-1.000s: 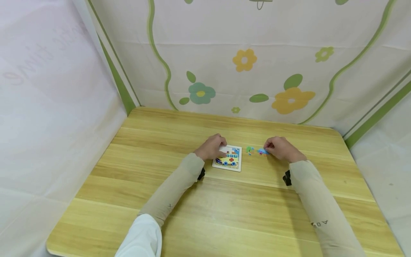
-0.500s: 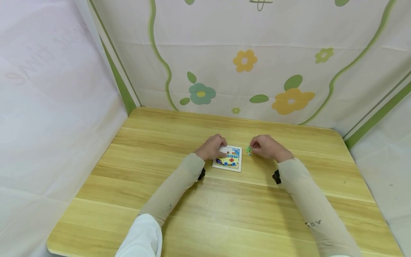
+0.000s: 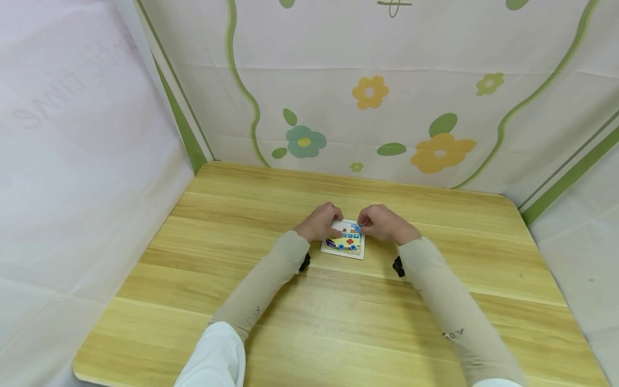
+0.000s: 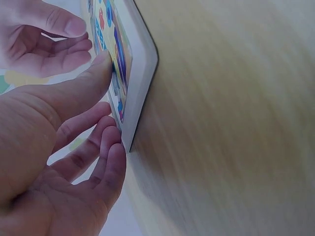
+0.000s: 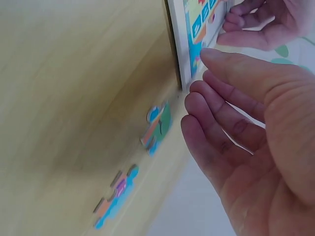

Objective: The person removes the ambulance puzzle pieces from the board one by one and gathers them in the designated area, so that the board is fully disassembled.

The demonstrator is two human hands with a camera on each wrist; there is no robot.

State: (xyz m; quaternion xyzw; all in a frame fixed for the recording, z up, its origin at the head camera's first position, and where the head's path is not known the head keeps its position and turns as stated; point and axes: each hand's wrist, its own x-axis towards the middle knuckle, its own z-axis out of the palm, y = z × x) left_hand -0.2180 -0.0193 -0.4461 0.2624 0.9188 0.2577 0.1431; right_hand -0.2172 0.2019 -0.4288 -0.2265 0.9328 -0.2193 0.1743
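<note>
A square jigsaw puzzle (image 3: 344, 248) with a white frame and a yellow ambulance picture lies on the table in the head view. My left hand (image 3: 319, 221) grips its left edge, the thumb on the picture and the fingers along the frame, as the left wrist view shows. At the upper right corner, my right hand (image 3: 387, 223) holds the frame's edge, its thumb over the blue corner of the picture. Two loose puzzle pieces lie beside that hand in the right wrist view: a green piece (image 5: 161, 127) and a blue piece (image 5: 118, 195). The right hand hides both from the head camera.
The wooden table (image 3: 309, 328) reaches back to a white curtain (image 3: 329, 97) printed with flowers and vines. Another white curtain (image 3: 87, 177) hangs at the left. A black wrist camera (image 3: 398, 266) sits under the right wrist.
My right hand has moved left, from the blue piece past the green piece to the puzzle's corner. The left hand has stayed on the puzzle. Both loose pieces are still on the table.
</note>
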